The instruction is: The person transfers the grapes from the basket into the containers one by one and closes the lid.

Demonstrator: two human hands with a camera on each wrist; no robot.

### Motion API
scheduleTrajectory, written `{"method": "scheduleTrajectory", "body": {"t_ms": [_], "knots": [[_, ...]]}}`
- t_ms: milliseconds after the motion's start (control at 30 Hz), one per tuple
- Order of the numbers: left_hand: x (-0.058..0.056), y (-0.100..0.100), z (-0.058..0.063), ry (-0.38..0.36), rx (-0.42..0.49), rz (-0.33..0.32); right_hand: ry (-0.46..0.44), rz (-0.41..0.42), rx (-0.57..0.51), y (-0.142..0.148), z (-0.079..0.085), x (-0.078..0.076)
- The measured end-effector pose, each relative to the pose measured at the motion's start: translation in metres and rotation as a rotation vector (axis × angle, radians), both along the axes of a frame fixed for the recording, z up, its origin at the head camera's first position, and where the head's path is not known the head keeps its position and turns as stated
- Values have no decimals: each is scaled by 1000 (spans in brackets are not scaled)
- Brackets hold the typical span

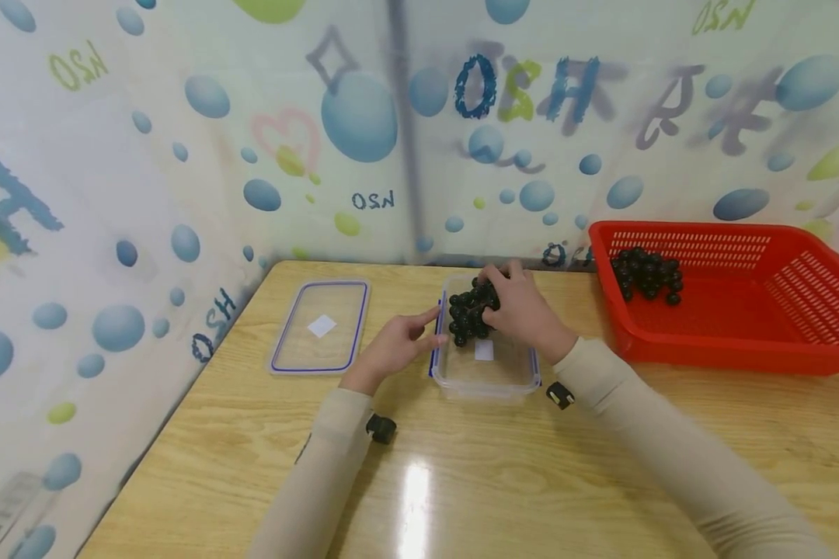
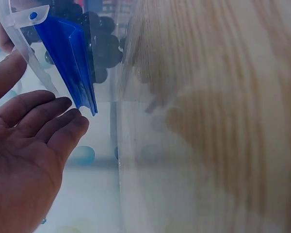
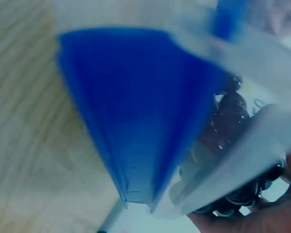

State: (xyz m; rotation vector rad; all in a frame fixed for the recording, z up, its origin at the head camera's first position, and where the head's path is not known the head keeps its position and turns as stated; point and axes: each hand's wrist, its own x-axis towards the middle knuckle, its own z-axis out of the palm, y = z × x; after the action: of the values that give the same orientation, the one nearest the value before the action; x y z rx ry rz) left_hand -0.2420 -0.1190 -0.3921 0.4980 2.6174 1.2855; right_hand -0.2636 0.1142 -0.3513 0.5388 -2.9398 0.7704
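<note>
In right hand holds black grapes inside clear plastic box, with left hand spread, unboxed bunch in red plastic basket.

Grapes are black, latches blue, the basket red, the backdrop blue-spotted.

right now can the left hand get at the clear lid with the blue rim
Probably yes: the left hand seems to hold nothing at the side of the container, and the lid lies on the table to its left, with nothing seen standing between them.
</note>
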Motion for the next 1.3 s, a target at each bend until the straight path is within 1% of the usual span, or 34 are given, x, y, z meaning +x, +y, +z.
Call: {"method": "scheduleTrajectory", "body": {"t_ms": [100,233,433,533,733,867,1000,1133,1233,1300], "knots": [[0,0,0,-1,1,4,27,12,21,-2,-5,0],[0,0,-1,0,6,5,48,29,29,-4,-8,2],[1,-1,-3,-7,8,6,44,52,114,-9,-13,5],[1,-1,-3,-11,17,3,55,60,193,-12,-17,7],[0,0,-2,-20,36,6,113,90,426,-18,-23,13],[0,2,-2,-17,39,-6,139,100,514,-16,-26,18],[-1,8,-2,-18,25,-27,175,107,556,-9,-29,23],[-1,10,-3,-18,11,-34,208,123,554,-5,-29,25],[0,5,-3,-15,6,-16,202,133,545,-11,-27,22],[1,2,-3,-7,3,-8,183,123,549,-15,-28,19]]}}
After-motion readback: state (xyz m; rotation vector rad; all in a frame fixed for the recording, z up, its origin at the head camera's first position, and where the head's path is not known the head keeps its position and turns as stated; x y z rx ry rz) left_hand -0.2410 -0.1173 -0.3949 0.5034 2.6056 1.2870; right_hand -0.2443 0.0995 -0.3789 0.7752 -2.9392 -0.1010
